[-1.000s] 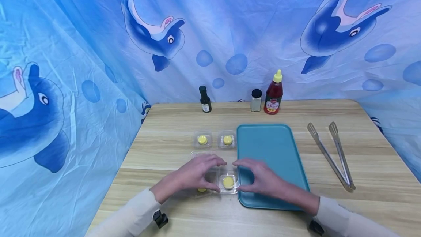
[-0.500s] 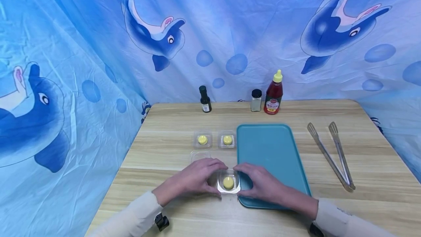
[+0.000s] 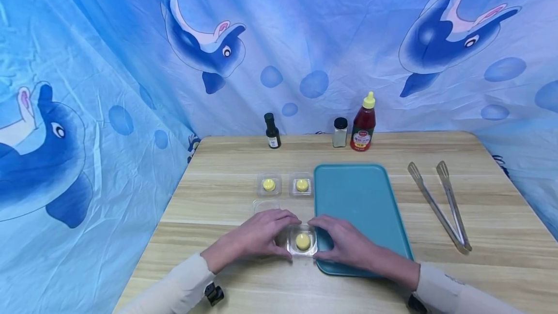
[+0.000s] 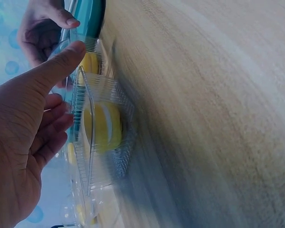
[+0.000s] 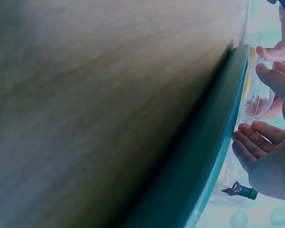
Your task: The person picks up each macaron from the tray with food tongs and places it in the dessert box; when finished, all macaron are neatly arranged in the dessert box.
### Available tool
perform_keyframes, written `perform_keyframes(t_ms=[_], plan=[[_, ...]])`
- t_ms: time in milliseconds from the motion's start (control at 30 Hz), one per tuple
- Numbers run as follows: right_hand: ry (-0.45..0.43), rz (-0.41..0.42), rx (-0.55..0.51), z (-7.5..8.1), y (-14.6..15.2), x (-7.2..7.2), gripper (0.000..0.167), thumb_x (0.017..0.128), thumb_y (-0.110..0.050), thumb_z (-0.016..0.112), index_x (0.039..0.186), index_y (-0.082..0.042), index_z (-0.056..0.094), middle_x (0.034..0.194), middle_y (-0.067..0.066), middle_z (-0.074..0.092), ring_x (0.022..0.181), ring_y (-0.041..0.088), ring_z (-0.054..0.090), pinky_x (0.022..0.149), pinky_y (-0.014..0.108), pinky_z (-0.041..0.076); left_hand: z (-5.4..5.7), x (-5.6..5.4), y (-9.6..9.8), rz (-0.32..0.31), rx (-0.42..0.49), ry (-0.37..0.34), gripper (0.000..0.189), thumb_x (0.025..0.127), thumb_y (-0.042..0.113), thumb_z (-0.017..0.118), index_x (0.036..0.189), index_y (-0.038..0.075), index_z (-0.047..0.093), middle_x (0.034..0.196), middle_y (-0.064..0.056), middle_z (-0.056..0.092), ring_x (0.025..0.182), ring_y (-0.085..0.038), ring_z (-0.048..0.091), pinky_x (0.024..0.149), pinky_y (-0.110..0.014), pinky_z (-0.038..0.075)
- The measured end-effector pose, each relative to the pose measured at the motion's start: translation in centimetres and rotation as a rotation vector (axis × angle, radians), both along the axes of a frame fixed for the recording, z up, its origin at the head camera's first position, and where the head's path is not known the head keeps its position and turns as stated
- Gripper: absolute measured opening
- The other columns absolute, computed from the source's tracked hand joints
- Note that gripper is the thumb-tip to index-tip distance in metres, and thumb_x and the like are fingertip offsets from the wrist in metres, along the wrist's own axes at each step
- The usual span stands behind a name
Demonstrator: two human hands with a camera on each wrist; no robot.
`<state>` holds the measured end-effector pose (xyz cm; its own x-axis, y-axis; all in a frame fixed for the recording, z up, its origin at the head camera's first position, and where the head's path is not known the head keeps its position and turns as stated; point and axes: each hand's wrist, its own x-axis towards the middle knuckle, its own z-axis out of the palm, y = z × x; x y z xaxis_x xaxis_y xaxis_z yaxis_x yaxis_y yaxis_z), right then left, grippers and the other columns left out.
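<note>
In the head view, a yellow macaron (image 3: 302,242) sits in a small clear plastic box at the front of the table. My left hand (image 3: 266,231) and right hand (image 3: 342,239) hold its clear lid (image 5: 260,102) from opposite sides, thumbs at the near corners and fingers at the far ones. Below my left palm stands another clear box (image 4: 126,102) with a yellow macaron (image 4: 107,126) in it, mostly hidden in the head view. My right hand lies over the left edge of a teal tray (image 3: 353,193).
Two more boxed macarons (image 3: 269,185) stand farther back, with another clear plastic piece (image 3: 267,210) in front. Metal tongs (image 3: 455,217) lie spread at the right. A small dark bottle (image 3: 272,132), a black-capped jar (image 3: 340,133) and a red sauce bottle (image 3: 363,127) line the back edge.
Since a second ago both hands have come down slightly onto the front box, bringing the lid over its macaron. Over the last half second they have hardly moved.
</note>
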<state>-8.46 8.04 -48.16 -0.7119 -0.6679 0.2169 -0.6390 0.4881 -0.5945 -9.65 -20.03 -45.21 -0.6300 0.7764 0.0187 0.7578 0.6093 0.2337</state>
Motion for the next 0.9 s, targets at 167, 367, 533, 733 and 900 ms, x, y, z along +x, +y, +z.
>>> perform_keyframes(t_ms=[167, 367, 533, 733, 900], plan=[[0.020, 0.002, -0.012, -0.11, -0.31, 0.01, 0.070, 0.075, -0.024, 0.098, 0.134, -0.002, 0.067, 0.129, 0.008, 0.071, 0.119, 0.023, 0.068, 0.101, 0.043, 0.059, -0.18, -0.06, 0.01, -0.002, 0.004, 0.001, 0.088, 0.078, 0.063, 0.087, 0.146, 0.014, 0.060, 0.143, 0.003, 0.063, 0.130, -0.014, 0.060, 0.115, -0.038, 0.049], [0.058, -0.003, -0.007, -0.36, -0.57, 0.17, 0.069, 0.073, -0.024, 0.099, 0.131, -0.002, 0.069, 0.127, 0.008, 0.072, 0.117, 0.023, 0.069, 0.101, 0.043, 0.060, -0.37, -0.16, 0.14, 0.003, -0.013, -0.021, 0.087, 0.078, 0.062, 0.087, 0.146, 0.015, 0.061, 0.141, 0.004, 0.065, 0.127, -0.013, 0.062, 0.112, -0.037, 0.051], [0.056, -0.012, 0.014, -0.30, -0.64, 0.36, 0.068, 0.074, -0.025, 0.099, 0.131, -0.002, 0.069, 0.128, 0.007, 0.071, 0.118, 0.024, 0.068, 0.101, 0.044, 0.059, -0.25, -0.18, 0.31, 0.006, -0.032, -0.023, 0.087, 0.077, 0.064, 0.086, 0.146, 0.016, 0.061, 0.142, 0.004, 0.064, 0.128, -0.014, 0.061, 0.113, -0.039, 0.050], [0.051, -0.013, 0.046, 0.00, -0.65, 0.39, 0.069, 0.075, -0.025, 0.097, 0.133, -0.001, 0.067, 0.132, 0.011, 0.070, 0.121, 0.027, 0.067, 0.103, 0.046, 0.058, -0.04, -0.27, 0.39, -0.003, -0.051, 0.004, 0.089, 0.076, 0.065, 0.087, 0.146, 0.015, 0.060, 0.144, 0.003, 0.063, 0.133, -0.015, 0.058, 0.118, -0.040, 0.045], [-0.001, -0.009, 0.061, 0.35, -0.63, 0.27, 0.073, 0.077, -0.025, 0.097, 0.137, 0.000, 0.064, 0.135, 0.011, 0.068, 0.124, 0.027, 0.065, 0.105, 0.048, 0.057, -0.02, -0.43, 0.20, -0.012, -0.046, 0.011, 0.091, 0.076, 0.067, 0.086, 0.146, 0.015, 0.060, 0.145, 0.004, 0.062, 0.134, -0.015, 0.057, 0.119, -0.040, 0.044]])
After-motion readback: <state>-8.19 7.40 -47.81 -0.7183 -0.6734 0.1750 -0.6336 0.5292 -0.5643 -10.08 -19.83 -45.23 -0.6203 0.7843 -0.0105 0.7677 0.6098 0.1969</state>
